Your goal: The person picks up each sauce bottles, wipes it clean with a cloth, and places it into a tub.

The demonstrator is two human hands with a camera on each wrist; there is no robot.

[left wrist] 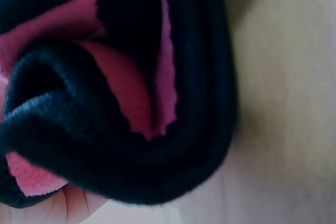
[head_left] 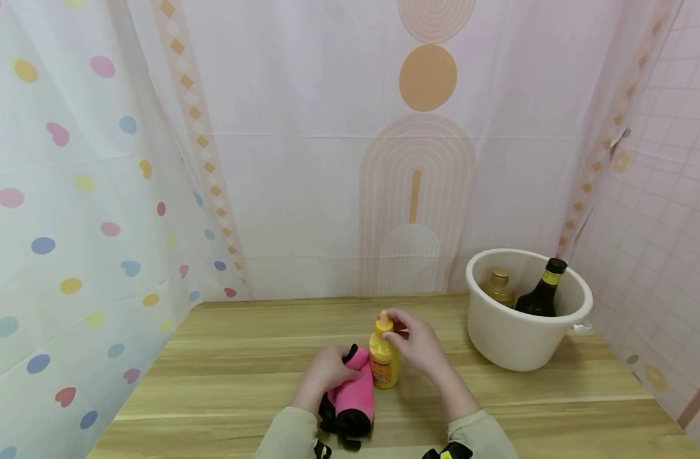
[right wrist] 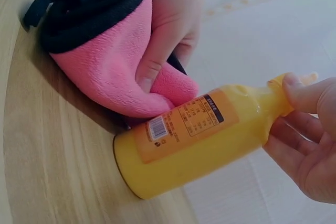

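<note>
My left hand [head_left: 329, 370] grips a bunched pink cloth with black edging [head_left: 357, 394], thumb pressed into its side. In the left wrist view the rolled folds of this cloth [left wrist: 202, 108] fill most of the picture, and only a bit of the fingers shows below. Just right of it, a yellow squeeze bottle [head_left: 384, 366] with a pointed nozzle stands upright on the table. My right hand [head_left: 420, 341] pinches the bottle around its cap and neck. Seen from the right wrist, the cloth [right wrist: 107, 74] lies against the side of the bottle [right wrist: 210, 148], by its printed label.
A white bucket [head_left: 510, 341] stands at the back right of the wooden table [head_left: 235, 363]. Inside it are a dark bottle [head_left: 542, 293] with a black cap and a gold-coloured bottle [head_left: 499, 288]. Patterned curtains [head_left: 304, 191] hang behind and on both sides.
</note>
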